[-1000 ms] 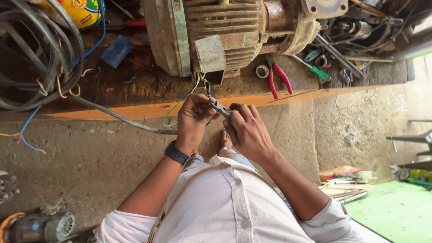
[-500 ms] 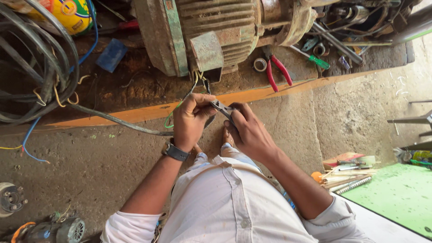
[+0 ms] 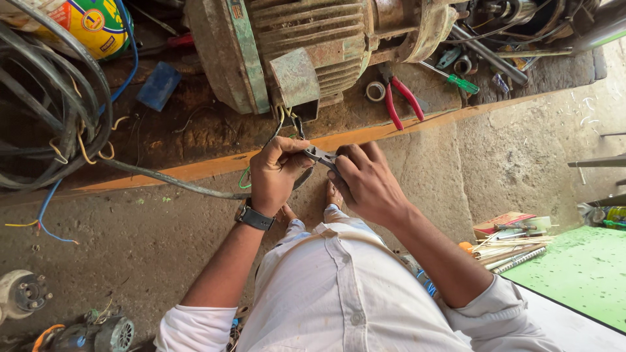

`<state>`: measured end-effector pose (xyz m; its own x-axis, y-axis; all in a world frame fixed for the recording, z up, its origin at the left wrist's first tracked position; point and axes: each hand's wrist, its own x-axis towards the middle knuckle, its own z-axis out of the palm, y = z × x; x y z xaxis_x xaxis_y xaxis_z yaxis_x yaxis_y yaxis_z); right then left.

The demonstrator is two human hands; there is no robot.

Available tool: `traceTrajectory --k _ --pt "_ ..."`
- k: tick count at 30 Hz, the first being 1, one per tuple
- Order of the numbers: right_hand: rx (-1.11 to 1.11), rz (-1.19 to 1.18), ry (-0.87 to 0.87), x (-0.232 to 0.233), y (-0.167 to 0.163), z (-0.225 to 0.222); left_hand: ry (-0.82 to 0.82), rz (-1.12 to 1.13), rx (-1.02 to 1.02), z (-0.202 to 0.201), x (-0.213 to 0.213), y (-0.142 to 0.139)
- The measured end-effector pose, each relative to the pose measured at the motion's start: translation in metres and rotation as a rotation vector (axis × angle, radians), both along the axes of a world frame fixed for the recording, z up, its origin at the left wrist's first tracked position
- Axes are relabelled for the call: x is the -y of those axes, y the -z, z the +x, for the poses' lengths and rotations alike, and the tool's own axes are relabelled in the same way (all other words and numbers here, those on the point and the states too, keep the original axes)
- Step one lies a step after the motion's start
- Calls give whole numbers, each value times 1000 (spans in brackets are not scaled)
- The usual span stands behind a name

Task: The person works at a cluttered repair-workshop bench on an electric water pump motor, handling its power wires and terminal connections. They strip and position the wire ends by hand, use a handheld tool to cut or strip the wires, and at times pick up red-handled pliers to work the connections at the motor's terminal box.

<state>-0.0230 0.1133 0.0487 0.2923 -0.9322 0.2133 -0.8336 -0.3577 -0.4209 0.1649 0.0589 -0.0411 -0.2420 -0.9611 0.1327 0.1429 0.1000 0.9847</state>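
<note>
Nearest, a white buttoned shirt (image 3: 339, 293) with rolled sleeves, soft and creased, filling the lower middle. Bare feet (image 3: 332, 195) just beyond on rough grey concrete floor (image 3: 130, 248), pitted and dusty, open on the left side down to a small motor part (image 3: 23, 293) at the edge. On the right, a green board (image 3: 580, 274) with straight edge, and thin sticks and a flat packet (image 3: 508, 234) crowded beside it.

Above the feet, left hand (image 3: 277, 176), dark watch (image 3: 253, 217) at the wrist, closed around thin yellowish wires (image 3: 283, 120) and pinching them near the tool's tip. Right hand (image 3: 368, 186) curled shut on the handles of small grey metal pliers (image 3: 319, 156), nose meeting the wires held between both hands. Little free room there: hands almost touching, just short of the orange-painted step edge (image 3: 365, 133).

Past that edge, a raised ledge (image 3: 195, 130) of dark, oily, crumbly surface. Wires rising to the boxy terminal housing (image 3: 297, 81) of a big ribbed electric motor (image 3: 306, 39), dull green and rusted. Red-handled pliers (image 3: 401, 98) and a tape roll (image 3: 375, 91) just right of it, green-handled screwdriver (image 3: 456, 78) farther. At left, thick black cable coils (image 3: 45, 98), a blue block (image 3: 158, 85), a yellow round container (image 3: 91, 23) at the far corner.
</note>
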Motion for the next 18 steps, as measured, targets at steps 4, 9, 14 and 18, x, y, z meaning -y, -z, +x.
traceTrajectory --k 4,9,14,18 --pt "123 254 111 4 8 -2 -6 -36 -9 -4 2 3" --pt "236 223 128 6 21 -4 -29 -7 32 -9 4 4" --pt "220 247 117 7 36 -11 -11 -125 87 -12 4 2" --pt "264 290 150 8 51 -15 -26 -163 134 -15 2 -2"
